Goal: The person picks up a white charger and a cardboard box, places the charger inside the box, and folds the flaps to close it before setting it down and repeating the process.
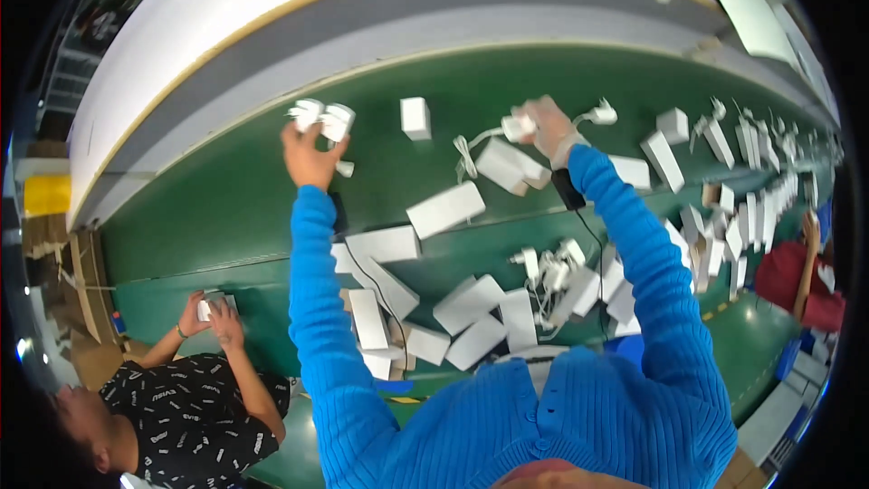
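Two white power adapters (338,121) sit at the fingertips of my left hand (312,159), which is closed around them at the far left of the green table. A small white end piece (345,168) hangs below that hand. My right hand (549,130), in a pale, see-through glove, pinches a white charger (517,129) with a bundled white cable (465,156) trailing to its left. White boxes (503,166) lie just under the right hand. Another charger (605,111) rests to the right of it. Between my hands, farther back, a small white box (415,118) stands alone.
Many white boxes (446,208) and a heap of chargers (554,273) lie nearer my body. Rows of boxes (744,217) run off to the right. A co-worker (195,412) at lower left holds a small white box; another person in red (786,282) is at far right.
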`<state>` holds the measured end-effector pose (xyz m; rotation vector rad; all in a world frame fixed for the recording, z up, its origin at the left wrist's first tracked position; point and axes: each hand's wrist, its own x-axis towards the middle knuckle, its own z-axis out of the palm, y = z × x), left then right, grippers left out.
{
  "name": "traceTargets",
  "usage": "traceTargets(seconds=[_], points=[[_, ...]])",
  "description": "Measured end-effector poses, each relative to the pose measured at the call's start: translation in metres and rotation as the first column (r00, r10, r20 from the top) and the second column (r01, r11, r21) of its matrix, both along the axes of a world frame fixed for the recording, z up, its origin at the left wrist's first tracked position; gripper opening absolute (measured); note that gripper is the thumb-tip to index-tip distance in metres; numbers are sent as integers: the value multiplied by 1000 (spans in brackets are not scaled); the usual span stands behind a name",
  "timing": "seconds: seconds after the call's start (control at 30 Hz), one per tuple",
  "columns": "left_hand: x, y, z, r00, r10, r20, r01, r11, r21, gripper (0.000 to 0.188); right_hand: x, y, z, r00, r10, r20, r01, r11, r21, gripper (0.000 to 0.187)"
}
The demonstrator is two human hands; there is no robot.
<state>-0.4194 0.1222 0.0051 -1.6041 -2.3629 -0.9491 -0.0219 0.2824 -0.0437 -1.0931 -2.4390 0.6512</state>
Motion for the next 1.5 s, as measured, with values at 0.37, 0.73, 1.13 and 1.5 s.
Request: traceTargets(seconds=[0.37,0.73,1.13,1.5], points=[[261,-161,130,806,-241,541,221,970,102,62,130,-157,196,916,-143,-374,100,986,-132,66],[366,-141,-65,809,-143,571,337,908,-250,49,132,-197,30,993,25,115,34,873,-486,48],[298,-95,6,878,-263,399,428,803,-414,52,139,-22,54,890,-382,249,405,913,-50,40],[214,69,-59,709,-600,-371,394,773,-498,60,112,55,-20,844,-427,324,516,809,-280,66]])
